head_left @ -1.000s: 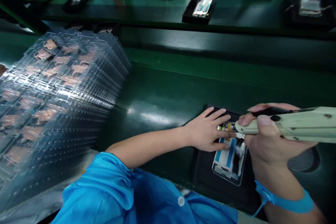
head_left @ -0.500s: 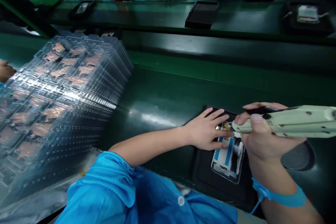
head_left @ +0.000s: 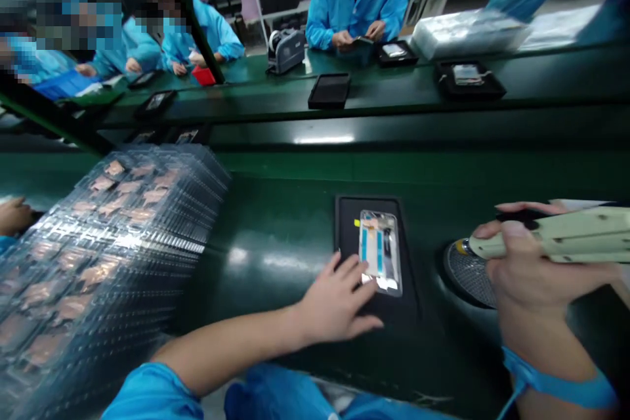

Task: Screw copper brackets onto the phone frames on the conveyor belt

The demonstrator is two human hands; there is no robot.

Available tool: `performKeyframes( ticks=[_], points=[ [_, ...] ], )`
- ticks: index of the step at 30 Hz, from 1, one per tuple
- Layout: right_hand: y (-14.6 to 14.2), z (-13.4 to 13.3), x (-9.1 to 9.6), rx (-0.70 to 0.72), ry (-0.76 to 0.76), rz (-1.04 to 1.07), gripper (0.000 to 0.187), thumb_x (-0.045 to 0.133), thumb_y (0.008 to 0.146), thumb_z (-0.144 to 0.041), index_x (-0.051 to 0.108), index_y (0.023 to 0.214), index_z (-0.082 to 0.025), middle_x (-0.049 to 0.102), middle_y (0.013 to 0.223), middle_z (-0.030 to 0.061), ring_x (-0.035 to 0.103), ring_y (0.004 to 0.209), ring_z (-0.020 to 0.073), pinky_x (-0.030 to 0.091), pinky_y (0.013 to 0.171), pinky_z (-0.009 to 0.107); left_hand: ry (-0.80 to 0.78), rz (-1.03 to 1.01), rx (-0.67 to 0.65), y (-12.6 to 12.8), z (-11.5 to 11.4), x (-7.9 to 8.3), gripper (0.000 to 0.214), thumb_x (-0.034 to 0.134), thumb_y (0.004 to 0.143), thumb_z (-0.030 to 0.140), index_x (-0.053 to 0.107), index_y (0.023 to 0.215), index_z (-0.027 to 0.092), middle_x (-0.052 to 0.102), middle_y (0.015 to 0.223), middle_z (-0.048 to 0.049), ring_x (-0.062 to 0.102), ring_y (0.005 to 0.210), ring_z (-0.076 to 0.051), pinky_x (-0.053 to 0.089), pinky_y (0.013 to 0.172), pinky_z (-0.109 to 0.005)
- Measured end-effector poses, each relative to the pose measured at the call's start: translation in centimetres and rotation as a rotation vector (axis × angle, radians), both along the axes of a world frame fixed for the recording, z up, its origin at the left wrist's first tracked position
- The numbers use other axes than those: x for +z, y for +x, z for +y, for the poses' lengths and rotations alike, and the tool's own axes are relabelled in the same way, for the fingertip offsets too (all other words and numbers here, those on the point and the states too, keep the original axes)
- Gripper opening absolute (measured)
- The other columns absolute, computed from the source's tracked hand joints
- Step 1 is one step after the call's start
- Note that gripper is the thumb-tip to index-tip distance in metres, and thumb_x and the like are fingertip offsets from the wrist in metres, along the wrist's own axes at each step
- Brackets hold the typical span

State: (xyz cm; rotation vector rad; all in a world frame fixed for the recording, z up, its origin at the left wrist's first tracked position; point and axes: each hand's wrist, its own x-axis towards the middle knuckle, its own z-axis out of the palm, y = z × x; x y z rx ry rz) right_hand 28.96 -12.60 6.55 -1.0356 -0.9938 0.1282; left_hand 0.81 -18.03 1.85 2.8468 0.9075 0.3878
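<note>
Phone frame (head_left: 373,252) looks silvery, blue-striped, left fingers (head_left: 363,294) splayed loose, right fingers (head_left: 520,241) grasping a pale screwdriver (head_left: 578,236).

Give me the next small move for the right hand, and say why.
Probably ease the driver slightly down toward the dish: the right hand grips it with its tip over the dish's far edge, though contact can't be judged. Meanwhile, the left hand lies open by the phone.
</note>
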Motion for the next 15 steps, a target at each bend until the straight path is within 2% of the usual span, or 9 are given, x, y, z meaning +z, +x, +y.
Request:
performKeyframes(
  ticks=[2,5,8,11,15],
  points=[
    [-0.3,-0.4,0.0,-0.031,-0.058,-0.033,0.02,0.078,0.077,-0.027,0.068,0.09,-0.017,0.069,0.084,0.0048,0.063,0.054,0.0178,0.052,0.048,0.032,0.011,0.011,0.149,-0.5,4.5,-0.2,0.061,0.051,0.099,0.066,0.061,0.138,0.021,0.057,0.15,-0.0118,0.051,0.14,-0.033,0.04,0.117,-0.056],
    [-0.3,-0.8,-0.2,-0.032,-0.13,-0.056,0.021,0.077,0.082,-0.033,0.07,0.094,-0.018,0.069,0.081,0.0027,0.065,0.057,0.017,0.054,0.053,0.03,0.02,0.047,0.376,-1.5,12.1,0.1,0.051,0.059,0.099,0.055,0.062,0.14,0.024,0.056,0.151,-0.0074,0.049,0.144,-0.027,0.041,0.121,-0.045],
    [0.2,-0.9,-1.0,0.005,-0.203,-0.1,0.025,0.075,0.085,-0.036,0.07,0.101,-0.018,0.069,0.079,0.0016,0.067,0.06,0.0174,0.057,0.06,0.031,0.052,0.045,0.524,-2.9,18.4,0.4,0.045,0.053,0.103,0.045,0.065,0.139,0.019,0.057,0.15,-0.0092,0.044,0.148,-0.025,0.038,0.124,-0.038],
    [0.8,-0.8,-1.7,-0.013,-0.245,-0.143,0.026,0.073,0.086,-0.038,0.071,0.101,-0.017,0.071,0.084,0.0036,0.069,0.07,0.0196,0.059,0.071,0.034,0.074,0.04,0.628,-4.1,22.0,0.4,0.043,0.05,0.104,0.041,0.067,0.136,0.017,0.056,0.151,-0.0096,0.041,0.15,-0.026,0.037,0.124,-0.041],
    [0.7,-0.6,-2.0,-0.096,-0.214,-0.182,0.03,0.075,0.085,-0.045,0.072,0.099,-0.018,0.073,0.091,0.0056,0.07,0.079,0.0222,0.059,0.077,0.037,0.107,0.023,0.755,-5.0,23.2,0.2,0.042,0.047,0.104,0.036,0.066,0.137,0.02,0.049,0.157,-0.0079,0.033,0.154,-0.03,0.034,0.125,-0.049]
  ],
)
